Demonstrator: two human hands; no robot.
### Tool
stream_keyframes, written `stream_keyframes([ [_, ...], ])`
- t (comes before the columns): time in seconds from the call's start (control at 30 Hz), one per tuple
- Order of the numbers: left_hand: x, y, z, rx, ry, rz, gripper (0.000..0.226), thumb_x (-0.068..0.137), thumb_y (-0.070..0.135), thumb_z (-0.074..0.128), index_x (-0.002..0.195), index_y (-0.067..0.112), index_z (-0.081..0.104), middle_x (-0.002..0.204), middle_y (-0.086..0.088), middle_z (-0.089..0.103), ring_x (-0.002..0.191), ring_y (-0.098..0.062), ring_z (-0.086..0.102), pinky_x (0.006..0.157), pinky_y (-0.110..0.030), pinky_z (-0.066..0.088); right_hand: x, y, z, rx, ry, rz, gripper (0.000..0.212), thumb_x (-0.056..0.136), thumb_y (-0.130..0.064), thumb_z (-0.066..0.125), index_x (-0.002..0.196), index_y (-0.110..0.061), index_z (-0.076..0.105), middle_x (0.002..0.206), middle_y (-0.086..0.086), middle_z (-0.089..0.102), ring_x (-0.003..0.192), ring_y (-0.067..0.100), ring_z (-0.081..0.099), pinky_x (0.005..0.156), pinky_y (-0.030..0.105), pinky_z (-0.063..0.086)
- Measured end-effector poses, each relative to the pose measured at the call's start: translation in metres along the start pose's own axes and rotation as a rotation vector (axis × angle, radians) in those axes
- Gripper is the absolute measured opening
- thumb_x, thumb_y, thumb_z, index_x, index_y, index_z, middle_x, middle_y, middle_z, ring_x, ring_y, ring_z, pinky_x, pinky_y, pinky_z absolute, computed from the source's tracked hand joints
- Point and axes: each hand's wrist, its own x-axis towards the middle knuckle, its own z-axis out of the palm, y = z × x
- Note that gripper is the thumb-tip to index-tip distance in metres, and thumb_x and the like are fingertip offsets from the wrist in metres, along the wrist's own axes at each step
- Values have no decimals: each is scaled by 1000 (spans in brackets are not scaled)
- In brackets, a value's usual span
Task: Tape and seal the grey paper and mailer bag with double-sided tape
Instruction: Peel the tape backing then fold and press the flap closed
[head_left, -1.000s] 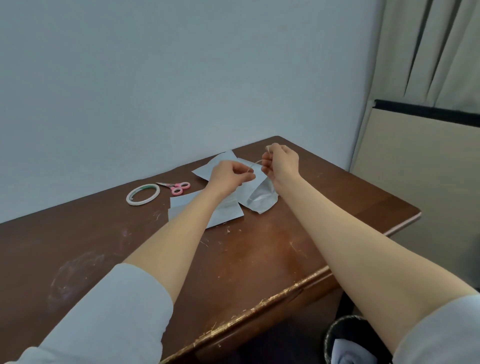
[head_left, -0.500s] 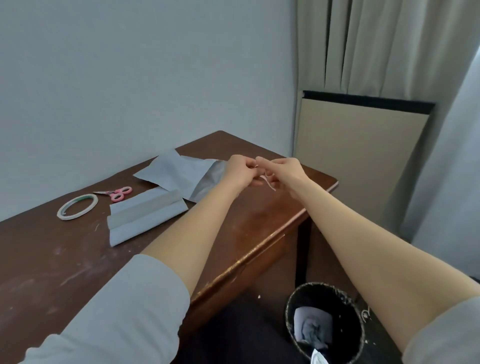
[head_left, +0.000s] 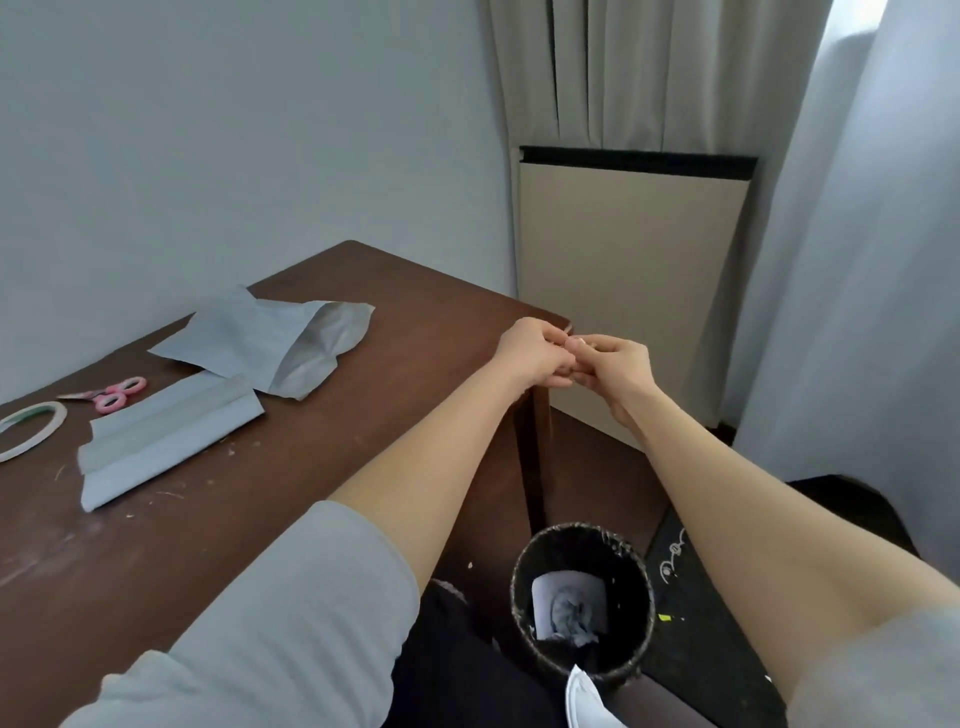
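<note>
at centre frame the left hand (head_left: 532, 356) and right hand (head_left: 615, 369) meet past the worktop (head_left: 426, 332) corner, fingers pinched together; what they hold is too small to tell. the mailer bag (head_left: 275, 340), grey paper (head_left: 166, 439) and tape roll (head_left: 31, 428) lie at left.

One view only: your head camera, wide-angle, looked forward and down along both your forearms. It faced the right end of the tabletop (head_left: 426, 322) and the wall corner beyond, near enough that your sleeves filled the lower edge. The bin (head_left: 582, 597) on the floor lay almost beneath it.
</note>
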Motion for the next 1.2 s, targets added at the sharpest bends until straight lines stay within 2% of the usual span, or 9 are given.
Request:
stream_keyframes([
  [0.13,13,-34,34,145,-84,-51,40,89,0,53,129,5,54,123,-13,58,111,-21,59,88,-36,56,5,49,-24,-82,175,102,8,88,-9,67,92,-5,73,63,0,61,51,4,54,51,15,46],
  [0.23,21,-68,50,268,-125,-107,38,93,8,53,130,11,55,129,-8,55,119,-22,53,93,-37,53,9,94,-34,-213,268,193,9,84,-6,67,87,-9,75,69,3,65,58,10,53,62,24,49],
  [0.4,32,-116,65,365,-166,-168,38,93,14,56,131,13,56,134,-9,56,123,-24,51,105,-32,41,12,162,-46,-428,313,436,16,80,-7,68,72,-20,73,81,5,70,79,20,68,82,33,57],
  [0.53,40,-143,72,401,-217,-208,39,93,15,57,132,12,55,136,-9,55,128,-24,48,109,-33,37,3,204,-53,-607,297,569,21,84,-12,63,100,-15,76,108,12,70,102,30,65,88,31,52],
  [0.63,46,-162,75,414,-238,-254,40,92,16,58,132,12,55,135,-9,55,128,-24,48,109,-35,37,-2,224,-53,-709,258,654,26,86,-16,66,110,-12,73,117,15,66,109,33,62,89,32,49],
  [0.8,52,-184,79,390,-244,-326,39,89,19,62,128,13,58,131,-11,57,120,-32,55,103,-37,44,-6,246,-49,-794,170,748,29,88,-12,57,114,-1,66,117,20,63,106,34,62,81,32,49],
  [0.93,54,-191,80,380,-248,-357,39,90,19,61,128,12,58,131,-11,56,120,-34,55,102,-36,45,-7,251,-44,-803,106,787,33,93,-12,51,120,4,60,123,22,61,112,34,59,82,31,46],
  [1.03,55,-187,77,368,-251,-352,38,91,16,61,128,11,57,130,-12,56,120,-33,54,102,-37,45,-5,240,-40,-780,82,802,32,91,-14,52,117,3,61,118,21,63,105,35,61,77,32,48],
  [1.2,52,-166,68,388,-230,-301,39,92,16,59,130,12,56,133,-11,56,122,-30,53,104,-40,44,3,205,-34,-705,72,668,38,90,-33,60,118,-8,66,117,15,65,108,31,61,88,34,48],
])
